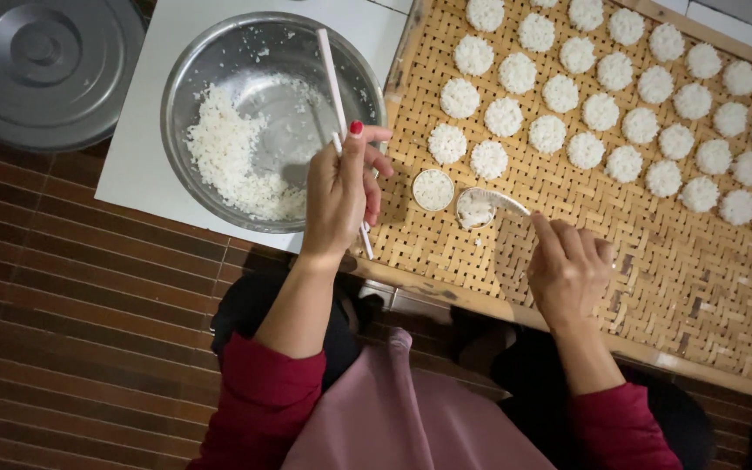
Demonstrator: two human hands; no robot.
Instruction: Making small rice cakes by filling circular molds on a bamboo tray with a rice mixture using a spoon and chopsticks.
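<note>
Woven bamboo tray (654, 287) under right hand (570, 270), many round rice cakes (585, 109) done. Steel bowl (211, 52) beyond left hand (341, 191), rice (232, 161) remaining. Left pinches white stick (331, 78); right grips ring mould (478, 209) beside filled mould (433, 190).

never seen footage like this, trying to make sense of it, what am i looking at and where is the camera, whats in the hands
There is no machine here: a person's two bare hands, filmed from one camera worn on their head, looking straight down. The left hand holds a thin white stick over a metal bowl of white rice. The right hand holds a spoon on a woven bamboo tray. Rows of round white rice cakes lie on the tray, and beside the spoon a small round mould filled with rice. A grey lid lies top left.
</note>
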